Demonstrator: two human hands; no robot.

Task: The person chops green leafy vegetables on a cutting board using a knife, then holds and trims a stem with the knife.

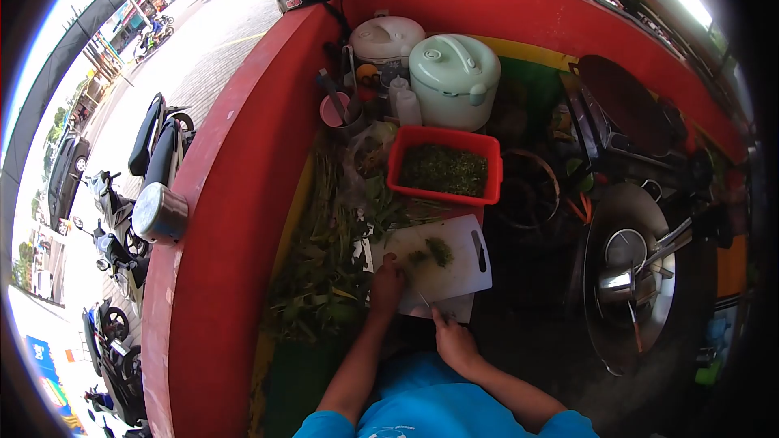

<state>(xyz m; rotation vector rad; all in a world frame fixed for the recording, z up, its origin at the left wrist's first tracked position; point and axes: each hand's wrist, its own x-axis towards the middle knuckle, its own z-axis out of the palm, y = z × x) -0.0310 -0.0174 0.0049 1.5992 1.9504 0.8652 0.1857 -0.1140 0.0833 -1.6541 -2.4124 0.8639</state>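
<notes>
Greens point(439, 250) are lying chopped on the white cutting board point(454, 264); the left hand point(387, 284) is curling fingers over a bunch, the right hand point(454, 341) is apparently gripping a knife point(423, 300). Chopping is underway; next cut needs tucked fingertips.

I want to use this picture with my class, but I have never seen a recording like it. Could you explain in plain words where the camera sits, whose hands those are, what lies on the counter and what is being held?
There is one picture, taken by a wide-angle camera worn on a person's head, looking down at their own two bare hands; that is why the edges curve. The left hand presses down on greens at the edge of a white cutting board. The right hand grips a knife whose blade points at the board. A small heap of chopped greens lies on the board. Behind it stands a red basket full of chopped greens, and left of the board lies a pile of uncut leafy stems. Two rice cookers stand at the back, and a wok sits to the right.
</notes>
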